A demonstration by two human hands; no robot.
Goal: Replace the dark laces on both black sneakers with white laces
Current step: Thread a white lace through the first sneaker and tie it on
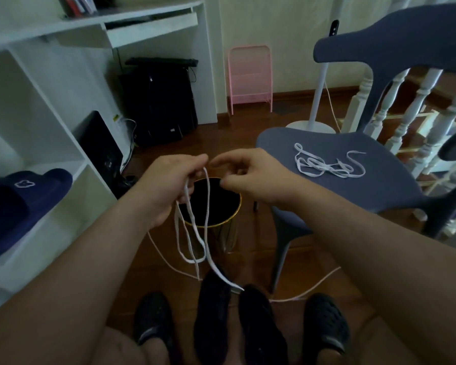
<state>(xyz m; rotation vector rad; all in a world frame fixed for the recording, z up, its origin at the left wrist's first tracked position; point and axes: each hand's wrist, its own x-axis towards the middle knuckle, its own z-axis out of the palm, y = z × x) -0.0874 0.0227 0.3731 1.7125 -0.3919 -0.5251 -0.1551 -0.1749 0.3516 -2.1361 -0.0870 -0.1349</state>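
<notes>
Two black sneakers (237,322) on the floor, heels cut off below, eyelets too dark to read. Above them, left hand (166,188) fingers gripping a dangling white lace (192,233); right hand (250,175) fingers loosely curled, apparently holding nothing. Second white lace (327,164) up-right on chair (353,185).

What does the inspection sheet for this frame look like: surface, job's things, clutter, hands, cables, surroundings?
Surface: wooden floor; blue chair on the right.
Job's things: two black sneakers on the floor between the feet; one white lace hanging from the left hand; second lace bundled on the chair seat.
Clutter: gold-rimmed bin under the hands; navy slipper on the shelf.
Hands: left hand grips the lace; right hand close by, fingers curled, grip unclear.
Cables: white cable across the floor.
Surroundings: white shelf, pink rack, banister.
</notes>
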